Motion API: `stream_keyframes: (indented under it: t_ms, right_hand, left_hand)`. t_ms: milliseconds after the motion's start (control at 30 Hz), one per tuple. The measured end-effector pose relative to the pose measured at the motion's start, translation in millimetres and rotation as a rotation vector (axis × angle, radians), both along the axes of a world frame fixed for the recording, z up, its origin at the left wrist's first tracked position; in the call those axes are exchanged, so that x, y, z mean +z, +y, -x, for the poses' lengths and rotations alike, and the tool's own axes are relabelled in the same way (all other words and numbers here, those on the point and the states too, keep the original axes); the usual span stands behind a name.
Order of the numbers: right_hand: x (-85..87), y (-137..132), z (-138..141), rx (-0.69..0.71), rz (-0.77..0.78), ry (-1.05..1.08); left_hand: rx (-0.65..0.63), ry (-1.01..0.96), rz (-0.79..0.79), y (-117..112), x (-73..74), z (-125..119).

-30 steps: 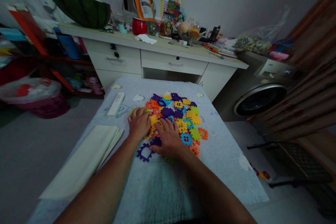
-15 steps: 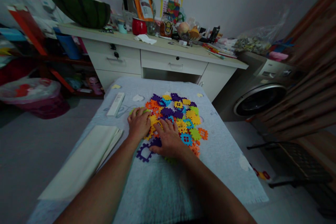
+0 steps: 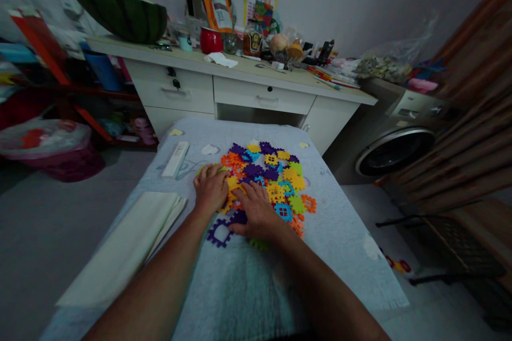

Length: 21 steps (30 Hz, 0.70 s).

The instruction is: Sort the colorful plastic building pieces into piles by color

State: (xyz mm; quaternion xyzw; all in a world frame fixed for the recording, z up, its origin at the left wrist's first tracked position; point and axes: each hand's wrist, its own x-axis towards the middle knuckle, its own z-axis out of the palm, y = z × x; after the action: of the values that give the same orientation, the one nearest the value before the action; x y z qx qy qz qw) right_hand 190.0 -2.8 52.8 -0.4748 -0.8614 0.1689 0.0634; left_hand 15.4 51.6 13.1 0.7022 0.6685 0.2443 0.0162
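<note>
A heap of colourful interlocking plastic building pieces (image 3: 255, 171) lies on the cloth-covered table (image 3: 340, 256); they are purple, yellow, orange, blue and green, with toothed edges. My left hand (image 3: 210, 187) rests palm down on the heap's left edge, its fingers stretched out over a green and a yellow piece. Lower in the middle, my right hand (image 3: 258, 212) lies flat with spread fingers on the near part of the heap. A purple square frame piece (image 3: 221, 233) sits just left of my right thumb. Pieces under both palms are hidden.
To the left on the table are a white narrow box (image 3: 176, 160) and a folded cream cloth (image 3: 124, 248). Behind stands a white cabinet (image 3: 172, 88) bearing a watermelon-shaped object (image 3: 116, 10), a red pot (image 3: 210, 41) and a jar (image 3: 253, 40). A washing machine (image 3: 394, 133) is at right.
Almost nothing differs. Both hands stay on the heap in nearly the same place, and the whole view has shifted very slightly.
</note>
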Motion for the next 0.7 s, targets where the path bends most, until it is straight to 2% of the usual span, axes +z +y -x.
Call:
stream_keyframes:
  t_ms: [400, 700]
  right_hand:
    - [-3.8, 0, 7, -0.078, -0.09, -0.042]
    - [-3.1, 1, 11, -0.11, -0.102, -0.057]
  left_hand:
    - [0.002, -0.042, 0.006, -1, 1.3, 0]
    - [0.007, -0.017, 0.005, -1, 1.1, 0]
